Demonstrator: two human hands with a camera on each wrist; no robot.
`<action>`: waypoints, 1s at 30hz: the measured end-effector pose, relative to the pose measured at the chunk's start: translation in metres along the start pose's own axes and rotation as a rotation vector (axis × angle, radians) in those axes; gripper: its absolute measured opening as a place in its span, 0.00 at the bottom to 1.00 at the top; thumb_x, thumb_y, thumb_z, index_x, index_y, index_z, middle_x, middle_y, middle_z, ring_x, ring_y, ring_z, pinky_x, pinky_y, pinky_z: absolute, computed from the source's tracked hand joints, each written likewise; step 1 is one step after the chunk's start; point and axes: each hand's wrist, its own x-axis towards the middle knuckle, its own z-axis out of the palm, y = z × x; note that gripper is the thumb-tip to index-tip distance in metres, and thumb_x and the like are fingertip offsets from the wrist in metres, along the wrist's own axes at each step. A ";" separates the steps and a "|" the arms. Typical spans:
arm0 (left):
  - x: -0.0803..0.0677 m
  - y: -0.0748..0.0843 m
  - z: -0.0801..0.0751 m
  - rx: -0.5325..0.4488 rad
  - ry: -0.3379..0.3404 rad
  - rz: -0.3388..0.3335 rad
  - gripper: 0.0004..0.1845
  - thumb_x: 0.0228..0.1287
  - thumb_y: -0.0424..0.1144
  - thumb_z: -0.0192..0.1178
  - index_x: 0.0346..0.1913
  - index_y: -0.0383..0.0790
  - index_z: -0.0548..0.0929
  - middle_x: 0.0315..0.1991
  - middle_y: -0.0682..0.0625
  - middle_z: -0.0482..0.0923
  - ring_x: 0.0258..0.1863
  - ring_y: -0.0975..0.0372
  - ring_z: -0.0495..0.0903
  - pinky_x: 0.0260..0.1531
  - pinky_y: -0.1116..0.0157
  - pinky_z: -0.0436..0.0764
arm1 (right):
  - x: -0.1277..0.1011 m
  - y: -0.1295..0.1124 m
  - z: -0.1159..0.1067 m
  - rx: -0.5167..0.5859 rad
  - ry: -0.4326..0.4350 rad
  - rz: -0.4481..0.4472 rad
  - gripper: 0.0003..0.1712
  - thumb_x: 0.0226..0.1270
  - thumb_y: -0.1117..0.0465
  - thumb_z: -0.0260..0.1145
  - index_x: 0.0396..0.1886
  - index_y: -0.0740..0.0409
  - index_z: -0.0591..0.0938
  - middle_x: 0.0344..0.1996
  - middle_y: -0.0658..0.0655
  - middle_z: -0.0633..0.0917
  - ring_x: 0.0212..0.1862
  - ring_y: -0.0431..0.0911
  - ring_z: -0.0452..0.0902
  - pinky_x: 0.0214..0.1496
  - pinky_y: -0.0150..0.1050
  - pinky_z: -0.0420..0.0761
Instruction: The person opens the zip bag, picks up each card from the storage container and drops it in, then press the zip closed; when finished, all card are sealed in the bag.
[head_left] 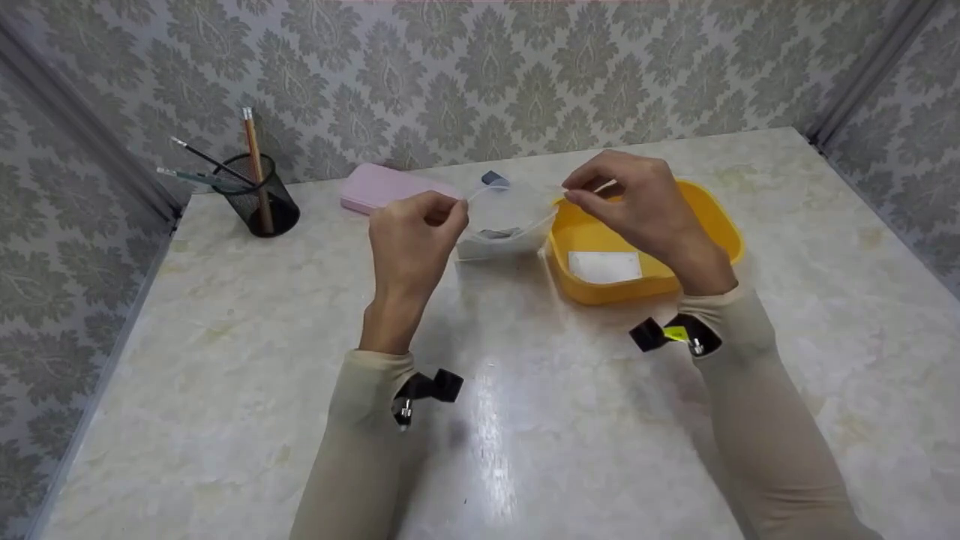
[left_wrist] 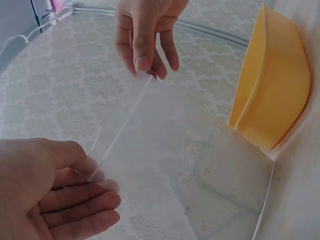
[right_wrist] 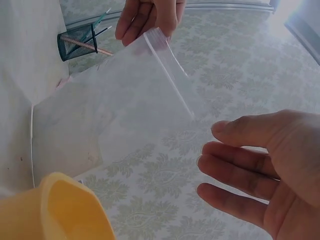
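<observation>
Bag position: the clear zip bag (left_wrist: 165, 115) stands between your hands, left of the yellow tray (head_left: 611, 295).
Bag axis: mouth up; long axis appears to run mouth to base.
Left fingers: your left hand (head_left: 409, 244) pinches its near top corner; this hand is nearer.
Right fingers: your right hand (head_left: 645, 206) has the opposite corner just left of its fingertips; cannot tell whether they grip.
</observation>
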 end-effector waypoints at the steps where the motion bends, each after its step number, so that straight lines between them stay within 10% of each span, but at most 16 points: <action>1: 0.000 0.000 0.000 0.001 0.000 0.001 0.08 0.70 0.35 0.69 0.36 0.33 0.94 0.29 0.44 0.90 0.28 0.54 0.89 0.36 0.56 0.86 | 0.000 0.003 0.000 -0.005 -0.014 0.027 0.07 0.73 0.66 0.73 0.47 0.63 0.90 0.43 0.55 0.90 0.44 0.45 0.86 0.48 0.39 0.86; 19: 0.000 0.001 -0.001 0.005 -0.007 -0.005 0.08 0.70 0.35 0.69 0.37 0.32 0.94 0.30 0.44 0.90 0.28 0.56 0.89 0.34 0.58 0.86 | -0.004 0.062 0.021 -0.004 -0.322 0.379 0.14 0.74 0.63 0.73 0.54 0.65 0.87 0.49 0.62 0.88 0.52 0.56 0.83 0.58 0.53 0.81; 30: 0.000 -0.001 0.000 -0.009 0.009 0.033 0.09 0.70 0.35 0.69 0.36 0.32 0.94 0.28 0.44 0.90 0.27 0.55 0.89 0.34 0.56 0.86 | -0.012 0.086 0.033 -0.001 -0.449 0.435 0.17 0.67 0.65 0.78 0.52 0.69 0.87 0.48 0.65 0.88 0.50 0.57 0.83 0.58 0.54 0.80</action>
